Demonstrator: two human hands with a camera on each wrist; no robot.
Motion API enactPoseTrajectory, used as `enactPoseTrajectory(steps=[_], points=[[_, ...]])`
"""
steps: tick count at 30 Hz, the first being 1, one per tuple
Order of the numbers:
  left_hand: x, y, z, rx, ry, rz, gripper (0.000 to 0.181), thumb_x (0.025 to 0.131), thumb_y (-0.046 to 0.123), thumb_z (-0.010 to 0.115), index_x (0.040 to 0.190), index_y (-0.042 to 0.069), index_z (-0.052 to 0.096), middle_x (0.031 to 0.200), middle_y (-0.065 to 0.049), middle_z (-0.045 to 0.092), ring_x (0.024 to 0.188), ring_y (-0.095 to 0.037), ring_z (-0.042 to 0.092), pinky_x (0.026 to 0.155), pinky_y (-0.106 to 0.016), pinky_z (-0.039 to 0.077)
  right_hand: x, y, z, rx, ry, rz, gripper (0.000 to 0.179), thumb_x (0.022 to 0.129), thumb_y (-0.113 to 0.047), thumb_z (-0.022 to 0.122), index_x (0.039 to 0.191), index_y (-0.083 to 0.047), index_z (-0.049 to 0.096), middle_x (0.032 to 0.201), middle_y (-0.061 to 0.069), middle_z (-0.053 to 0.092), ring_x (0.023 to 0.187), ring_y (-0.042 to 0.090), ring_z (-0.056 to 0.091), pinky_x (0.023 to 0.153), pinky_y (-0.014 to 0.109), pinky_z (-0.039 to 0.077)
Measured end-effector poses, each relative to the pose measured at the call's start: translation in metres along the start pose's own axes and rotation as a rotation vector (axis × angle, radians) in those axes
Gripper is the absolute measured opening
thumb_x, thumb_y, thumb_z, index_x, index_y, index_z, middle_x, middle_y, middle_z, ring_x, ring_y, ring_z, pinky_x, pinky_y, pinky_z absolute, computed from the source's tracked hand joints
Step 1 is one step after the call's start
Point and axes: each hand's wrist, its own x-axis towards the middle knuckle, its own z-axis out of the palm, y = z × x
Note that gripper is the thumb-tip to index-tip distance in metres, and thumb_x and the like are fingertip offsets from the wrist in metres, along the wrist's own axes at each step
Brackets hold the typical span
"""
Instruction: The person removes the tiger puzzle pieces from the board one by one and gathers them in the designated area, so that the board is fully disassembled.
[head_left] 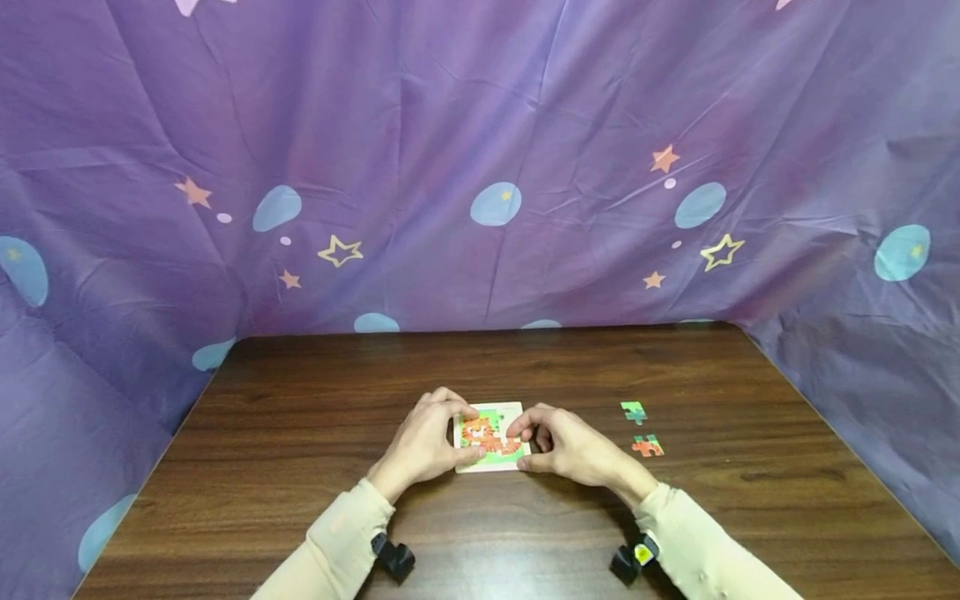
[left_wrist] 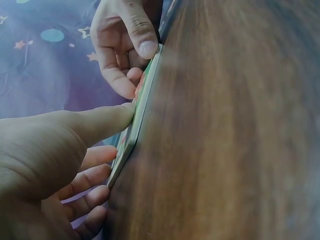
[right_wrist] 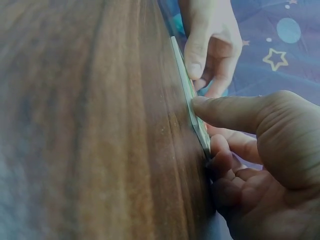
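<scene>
A small square jigsaw puzzle [head_left: 489, 462] with a pale border lies flat on the table between both hands. Its picture shows an orange striped animal on green, with a pale patch at the upper right. My left hand [head_left: 427, 437] rests at its left side, thumb pressing the lower left face and index fingertip at the upper left. In the left wrist view, the other fingers lie fairly straight along its edge. My right hand [head_left: 566, 446] touches the right side, index fingertip on the picture and thumb at the lower right corner. Its remaining fingers bend inward beneath the palm.
Two loose jigsaw pieces lie right of the right hand: a green and teal one [head_left: 634, 412] farther back and an orange and green one [head_left: 648, 446] nearer. The brown wooden table [head_left: 300, 400] ends at a purple star-patterned cloth [head_left: 450, 133] behind and at both sides.
</scene>
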Motion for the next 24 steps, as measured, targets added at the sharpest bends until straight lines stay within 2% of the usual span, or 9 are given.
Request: enactPoseTrajectory(steps=[2, 11, 18, 24], points=[[-0.0002, 0.0006, -0.0006, 0.006, 0.002, -0.008, 0.051, 0.080, 0.030, 0.101, 0.124, 0.011, 0.082, 0.127, -0.006, 0.071, 0.123, -0.033, 0.065, 0.105, -0.053, 0.057, 0.0006, -0.0004, 0.0000, 0.003, 0.003, -0.005, 0.036, 0.087, -0.011, 0.094, 0.118, -0.012, 0.075, 0.104, 0.000, 0.066, 0.078, 0.007, 0.057, 0.070, 0.023, 0.051], [-0.0005, 0.0020, -0.0011, 0.010, -0.009, -0.030, 0.052, 0.080, 0.032, 0.101, 0.125, 0.013, 0.082, 0.129, -0.005, 0.071, 0.124, -0.033, 0.064, 0.103, -0.055, 0.058, 0.0009, 0.0001, 0.0000, 0.046, 0.002, -0.014, 0.038, 0.087, -0.008, 0.093, 0.118, -0.008, 0.073, 0.102, 0.006, 0.068, 0.076, 0.008, 0.056, 0.069, 0.023, 0.050], [-0.0018, 0.0027, -0.0015, 0.028, -0.012, -0.034, 0.052, 0.081, 0.033, 0.101, 0.125, 0.013, 0.081, 0.130, -0.005, 0.070, 0.125, -0.033, 0.064, 0.103, -0.055, 0.058, 0.0024, 0.0004, -0.0006, 0.044, -0.006, 0.006, 0.037, 0.086, -0.011, 0.095, 0.117, -0.009, 0.075, 0.092, 0.001, 0.069, 0.074, 0.008, 0.058, 0.068, 0.023, 0.050], [-0.0013, 0.0013, -0.0069, 0.006, -0.064, -0.010, 0.058, 0.082, 0.034, 0.100, 0.131, 0.010, 0.079, 0.134, -0.007, 0.069, 0.128, -0.035, 0.062, 0.108, -0.056, 0.055, 0.0019, -0.0002, -0.0017, 0.049, -0.010, 0.030, 0.037, 0.086, -0.012, 0.095, 0.118, -0.011, 0.076, 0.090, -0.002, 0.069, 0.074, 0.008, 0.058, 0.066, 0.023, 0.050]])
